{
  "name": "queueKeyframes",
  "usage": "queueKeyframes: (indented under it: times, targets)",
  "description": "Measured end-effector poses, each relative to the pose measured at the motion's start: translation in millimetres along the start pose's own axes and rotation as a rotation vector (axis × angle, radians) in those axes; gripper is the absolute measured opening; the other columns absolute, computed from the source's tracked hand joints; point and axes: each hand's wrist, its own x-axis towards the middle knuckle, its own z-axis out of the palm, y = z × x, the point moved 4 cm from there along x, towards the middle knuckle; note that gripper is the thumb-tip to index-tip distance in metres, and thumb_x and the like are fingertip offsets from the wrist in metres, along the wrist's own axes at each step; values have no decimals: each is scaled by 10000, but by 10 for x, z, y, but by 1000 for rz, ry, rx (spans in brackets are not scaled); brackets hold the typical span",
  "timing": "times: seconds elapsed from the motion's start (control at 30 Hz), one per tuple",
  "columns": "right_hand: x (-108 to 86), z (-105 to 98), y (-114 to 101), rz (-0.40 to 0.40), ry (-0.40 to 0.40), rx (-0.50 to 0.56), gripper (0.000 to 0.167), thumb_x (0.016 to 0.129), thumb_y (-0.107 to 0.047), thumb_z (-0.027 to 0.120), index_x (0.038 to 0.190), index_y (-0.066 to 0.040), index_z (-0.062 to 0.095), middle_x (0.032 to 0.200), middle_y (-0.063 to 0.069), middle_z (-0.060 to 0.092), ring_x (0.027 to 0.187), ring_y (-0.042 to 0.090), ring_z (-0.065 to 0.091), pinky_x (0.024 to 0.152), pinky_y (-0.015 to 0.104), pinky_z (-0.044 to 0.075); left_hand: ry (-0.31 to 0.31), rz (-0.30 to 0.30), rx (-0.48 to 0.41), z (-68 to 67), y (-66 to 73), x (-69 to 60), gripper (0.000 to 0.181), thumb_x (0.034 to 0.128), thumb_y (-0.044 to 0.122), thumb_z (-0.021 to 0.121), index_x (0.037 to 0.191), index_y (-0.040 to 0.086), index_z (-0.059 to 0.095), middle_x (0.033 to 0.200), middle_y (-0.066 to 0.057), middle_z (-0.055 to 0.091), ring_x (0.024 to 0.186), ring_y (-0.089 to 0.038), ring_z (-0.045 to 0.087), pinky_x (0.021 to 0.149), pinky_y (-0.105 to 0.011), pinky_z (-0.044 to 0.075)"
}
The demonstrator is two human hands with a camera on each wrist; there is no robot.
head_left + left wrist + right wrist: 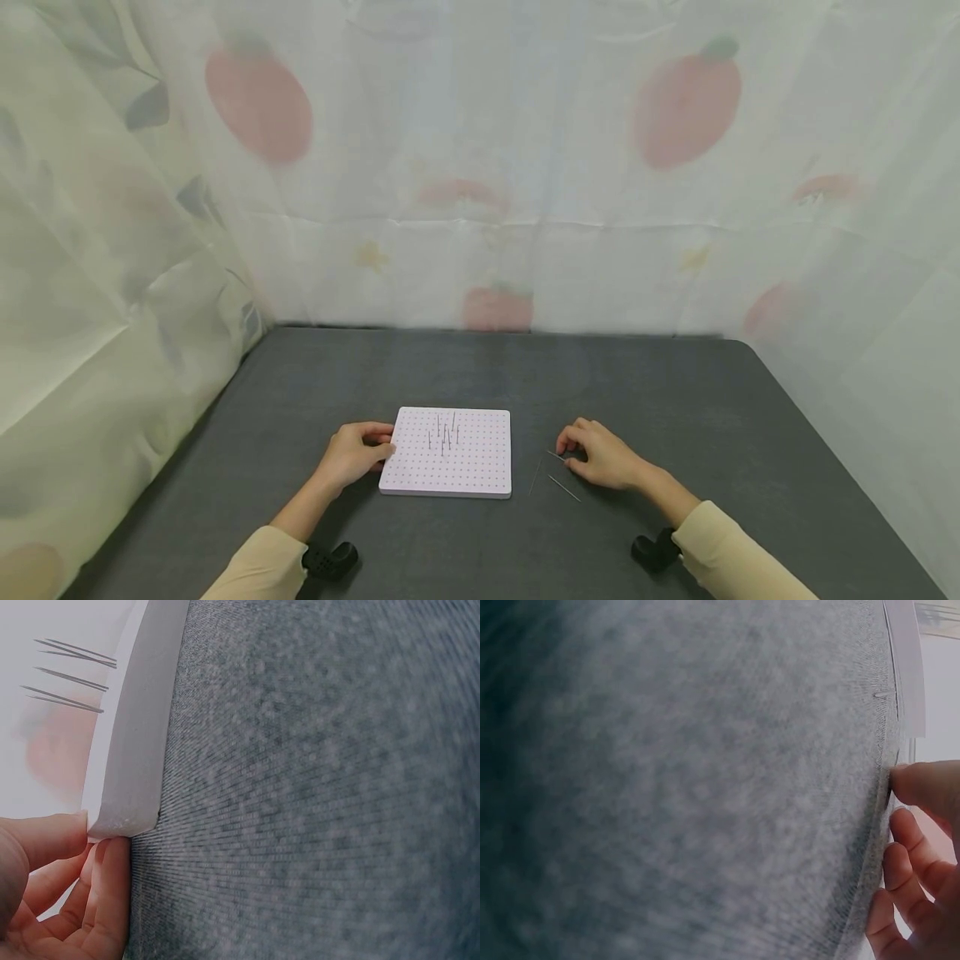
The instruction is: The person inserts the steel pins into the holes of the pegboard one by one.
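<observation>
My left hand (351, 456) grips the left edge of a white pegboard (450, 471), with its thumb (56, 836) against the edge and curled fingers beside it. Several thin metal pins (71, 679) stand upright in the board's holes. To the right of the board, my right hand (603, 456) is low at the table, fingers bent. One loose pin (553, 455) lies at its thumb and fingertips; whether they pinch it is unclear. In the right wrist view, a small gap shows between the thumb (922, 784) and index finger.
Two more loose pins lie on the dark grey table (637, 379): one slanting pin (564, 488) in front of the right hand and another pin (536, 477) nearer the board. A fruit-print curtain (480, 167) hangs behind and along the left side.
</observation>
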Motion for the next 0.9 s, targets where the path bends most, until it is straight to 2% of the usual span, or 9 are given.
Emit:
queueKeyframes:
  times: [0.27,0.43,0.63,0.9]
  targets:
    - [-11,-28,-10,8,9,32,198,851,-3,668,897,-194,640,877,-21,577,808,83,496,703,246,423,-2,1,6,-4,13,-10,356,853,17,667,1200,-60,655,1001,-154,685,797,-140,656,659,-326,625]
    - [-20,-28,-6,21,37,58,146,850,-33,692,892,-168,656,849,-15,591,778,88,522,687,237,447,-3,-3,9,-4,20,-18,353,859,22,664,1204,-55,655,1004,-150,686,800,-137,658,661,-325,624]
    - [-16,-2,2,68,87,74,108,813,-81,743,850,-150,670,798,-34,581,731,43,490,649,197,420,-5,-6,-3,1,18,-20,358,857,14,659,1207,-61,650,1003,-153,683,795,-140,660,665,-328,626]
    - [-11,27,-17,150,88,69,94,819,-130,753,806,-180,674,782,-56,557,711,-1,423,638,187,362,1,-15,-7,-6,8,-18,357,851,15,663,1202,-51,660,1007,-150,687,789,-142,663,662,-317,626]
